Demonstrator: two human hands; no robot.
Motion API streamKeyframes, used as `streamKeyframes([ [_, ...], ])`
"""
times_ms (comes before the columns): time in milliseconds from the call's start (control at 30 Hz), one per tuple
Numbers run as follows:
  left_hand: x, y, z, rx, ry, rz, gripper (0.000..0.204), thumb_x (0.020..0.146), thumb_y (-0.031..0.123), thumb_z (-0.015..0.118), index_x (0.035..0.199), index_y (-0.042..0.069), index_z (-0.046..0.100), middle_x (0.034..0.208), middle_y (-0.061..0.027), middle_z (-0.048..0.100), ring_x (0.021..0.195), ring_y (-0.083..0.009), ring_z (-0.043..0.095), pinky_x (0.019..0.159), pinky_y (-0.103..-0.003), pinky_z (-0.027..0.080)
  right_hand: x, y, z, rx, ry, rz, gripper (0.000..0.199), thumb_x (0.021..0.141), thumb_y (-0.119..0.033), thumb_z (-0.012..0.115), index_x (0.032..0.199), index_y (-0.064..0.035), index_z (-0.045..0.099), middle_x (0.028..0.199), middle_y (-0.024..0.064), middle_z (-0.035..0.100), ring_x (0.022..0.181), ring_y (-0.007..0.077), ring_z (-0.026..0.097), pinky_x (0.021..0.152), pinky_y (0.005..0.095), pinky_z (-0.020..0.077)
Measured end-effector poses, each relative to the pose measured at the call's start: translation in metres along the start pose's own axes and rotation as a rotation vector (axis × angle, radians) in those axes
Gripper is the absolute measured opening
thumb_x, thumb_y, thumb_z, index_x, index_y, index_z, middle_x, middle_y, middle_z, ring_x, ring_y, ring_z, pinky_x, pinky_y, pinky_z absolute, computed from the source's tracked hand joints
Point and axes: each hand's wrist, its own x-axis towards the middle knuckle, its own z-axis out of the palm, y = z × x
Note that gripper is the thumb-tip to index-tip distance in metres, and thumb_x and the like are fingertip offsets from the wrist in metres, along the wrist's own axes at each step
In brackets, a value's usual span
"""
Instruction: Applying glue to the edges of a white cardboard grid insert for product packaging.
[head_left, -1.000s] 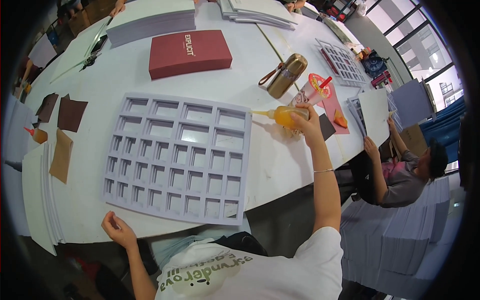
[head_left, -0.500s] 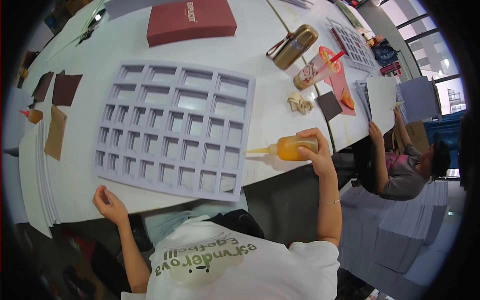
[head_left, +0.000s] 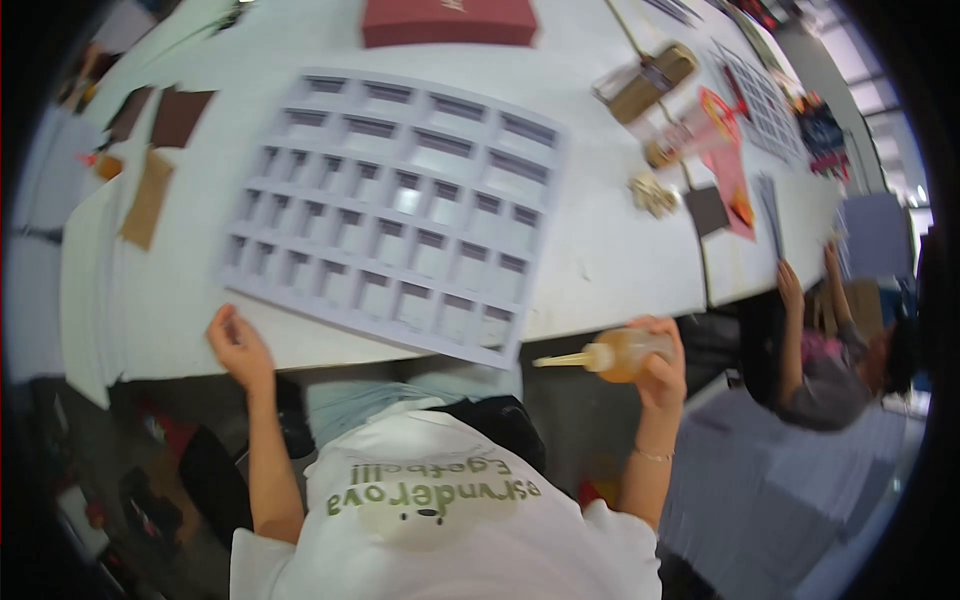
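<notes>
My right hand (head_left: 660,362) is wrapped round a clear squeeze bottle (head_left: 625,356) of amber liquid, likely glue. The bottle lies nearly level off the table's front edge, its thin pale nozzle pointing left. Beyond it on the table is a white grid-shaped frame (head_left: 402,163) with several rows of rectangular openings; the nozzle sits apart from its near right corner. My left hand (head_left: 240,350) hovers by the table's front edge near the frame's near left corner. Its fingers are loosely curled with a gap by the thumb, and no object shows in it.
A dark red box (head_left: 450,22) lies at the back. At right are a gold flask (head_left: 655,85), a drink cup (head_left: 690,132), crumpled paper (head_left: 652,195) and a dark square (head_left: 707,211). Brown pieces (head_left: 182,117) and white boards (head_left: 90,285) lie left. A co-worker (head_left: 840,375) handles a board at right.
My right hand has brought the bottle down and back, from beside the frame's right edge to off the table edge. The whole view has shifted and blurred. My left hand stays near the front edge.
</notes>
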Motion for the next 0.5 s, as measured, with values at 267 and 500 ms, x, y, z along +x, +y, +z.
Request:
streamKeyframes([
  [267, 0.032, 0.107, -0.027, 0.115, -0.274, 0.521, 0.048, 0.075, 0.01, 0.07, 0.119, 0.0, 0.053, 0.118, -0.017, 0.055, 0.115, -0.0343, 0.047, 0.098, -0.044, 0.034, 0.047, 0.047, -0.015, 0.652, 0.014, -0.11, 0.045, 0.092, -0.025, 0.054, 0.133, -0.0081, 0.045, 0.133, 0.0145, 0.047, 0.111, 0.0318, 0.051, 0.073, 0.0392, 0.0507],
  [500, 0.069, 0.148, -0.009, 0.351, -0.964, 0.798, 0.106, 0.059, 0.035, 0.083, 0.142, 0.003, 0.025, 0.139, -0.0145, 0.038, 0.135, -0.0327, 0.026, 0.106, -0.057, 0.018, 0.079, 0.084, 0.002, 0.948, 0.09, -0.144, 0.044, 0.091, -0.032, 0.053, 0.13, -0.0097, 0.049, 0.128, 0.0104, 0.053, 0.111, 0.0314, 0.05, 0.063, 0.0311, 0.0503],
])
